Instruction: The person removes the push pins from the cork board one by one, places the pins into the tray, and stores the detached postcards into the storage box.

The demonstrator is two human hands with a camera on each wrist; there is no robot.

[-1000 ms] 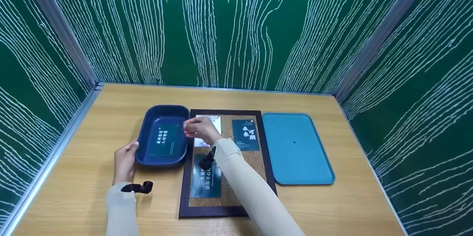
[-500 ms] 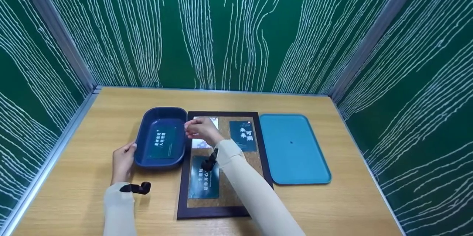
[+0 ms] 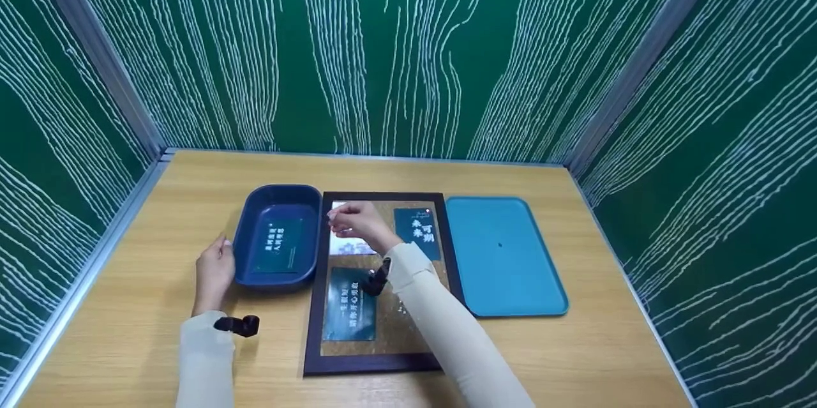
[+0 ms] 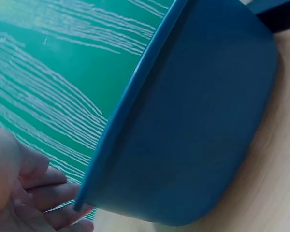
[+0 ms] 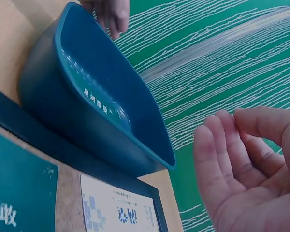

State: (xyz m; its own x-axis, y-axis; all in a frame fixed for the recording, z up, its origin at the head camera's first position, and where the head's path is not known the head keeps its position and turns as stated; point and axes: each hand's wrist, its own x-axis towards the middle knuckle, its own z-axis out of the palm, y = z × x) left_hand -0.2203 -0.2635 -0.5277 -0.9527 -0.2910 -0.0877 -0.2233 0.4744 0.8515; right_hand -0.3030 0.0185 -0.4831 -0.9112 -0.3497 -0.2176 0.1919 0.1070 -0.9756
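My left hand [image 3: 215,265] lies beside the left wall of a dark blue basin [image 3: 244,229], fingers loosely bent and near its rim. In the left wrist view the fingers [image 4: 43,198] show by the rim's corner; whether they touch is unclear. Inside the basin lies a green card with white writing [image 3: 279,245]. My right hand [image 3: 362,224] hovers over the upper left of a dark-framed cork board [image 3: 389,280], partly hiding a white flowered card [image 3: 351,247]. Its thumb and a finger [image 5: 232,125] meet at the tips; whether something tiny is between them is unclear.
Two green cards with white writing lie on the board: a lower-left card [image 3: 350,304] and an upper-right card [image 3: 416,232]. Small pale specks [image 3: 401,309] show on the cork. A flat turquoise tray [image 3: 510,267] is right of the board. Green patterned walls [image 3: 408,44] surround the wooden table [image 3: 121,331].
My right hand has drawn back rightward from the basin's edge to above the board. My left thumb has come off the basin's rim. The view has shifted slightly.
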